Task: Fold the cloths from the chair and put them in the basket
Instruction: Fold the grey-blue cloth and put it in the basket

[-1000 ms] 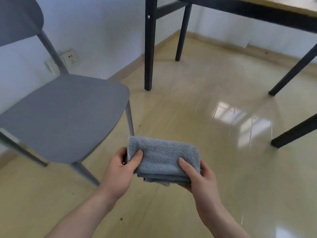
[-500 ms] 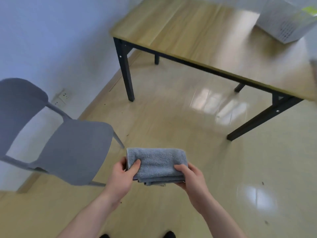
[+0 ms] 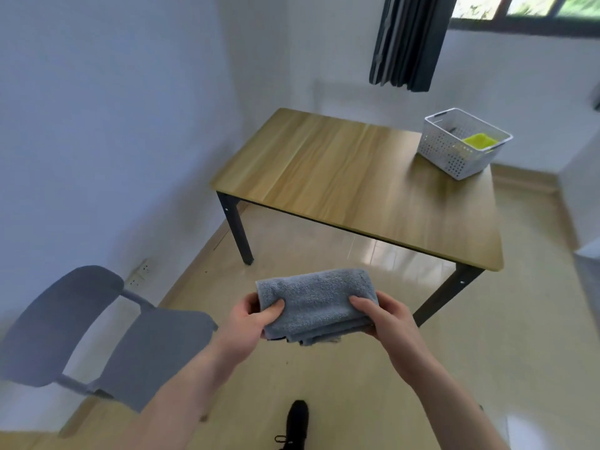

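Note:
A folded grey cloth (image 3: 316, 302) is held in front of me above the floor. My left hand (image 3: 251, 323) grips its left end, thumb on top. My right hand (image 3: 384, 315) grips its right end the same way. The grey chair (image 3: 152, 349) stands at the lower left with a bare seat. A white perforated basket (image 3: 454, 154) sits on the far right corner of the wooden table (image 3: 350, 180), with a yellow-green cloth (image 3: 480, 140) inside it.
The table's black legs (image 3: 238, 228) stand ahead on the glossy floor. A dark curtain (image 3: 409, 40) hangs by the window at the back. A white wall runs along the left with a socket (image 3: 143, 271) low down. My black shoe (image 3: 293, 423) shows at the bottom.
The view has lifted from the chair and floor to the table and basket. The chair has slid to the lower left of the view. Both hands keep hold of the folded cloth.

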{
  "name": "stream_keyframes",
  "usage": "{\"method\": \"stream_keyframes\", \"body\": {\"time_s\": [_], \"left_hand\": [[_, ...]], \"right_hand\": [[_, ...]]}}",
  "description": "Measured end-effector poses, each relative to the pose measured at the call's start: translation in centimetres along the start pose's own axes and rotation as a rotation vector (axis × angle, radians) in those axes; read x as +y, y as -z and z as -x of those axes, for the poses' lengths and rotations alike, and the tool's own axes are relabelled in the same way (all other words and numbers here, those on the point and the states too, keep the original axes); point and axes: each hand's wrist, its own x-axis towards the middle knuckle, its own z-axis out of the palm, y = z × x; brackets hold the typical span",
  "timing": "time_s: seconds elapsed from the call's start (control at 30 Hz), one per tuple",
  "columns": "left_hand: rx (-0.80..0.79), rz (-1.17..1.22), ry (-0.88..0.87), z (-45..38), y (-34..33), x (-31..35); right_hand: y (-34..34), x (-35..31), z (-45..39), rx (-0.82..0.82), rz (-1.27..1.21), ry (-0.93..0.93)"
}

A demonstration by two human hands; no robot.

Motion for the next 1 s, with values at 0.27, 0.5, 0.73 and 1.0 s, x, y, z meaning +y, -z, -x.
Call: {"method": "stream_keyframes", "body": {"time_s": [0.27,0.5,0.73,1.0], "left_hand": [[-0.067,-0.020,-0.124,-9.2,-6.0,8.1],[-0.259,-0.095,-0.195,-18.1,-14.9,15.6],[-0.335,-0.138,-0.251,-24.6,-26.2,20.4],[-0.169,-0.081,-0.241,-30.1,-38.0,23.3]], "right_hand": [[6.9,-8.2,-7.6,0.064,0.119,0.075],[16.5,-13.0,-13.0,0.212,0.140,0.129],[27.4,-16.4,-17.9,0.308,0.066,0.132],[40.0,-20.3,-26.9,0.181,0.163,0.169]]}}
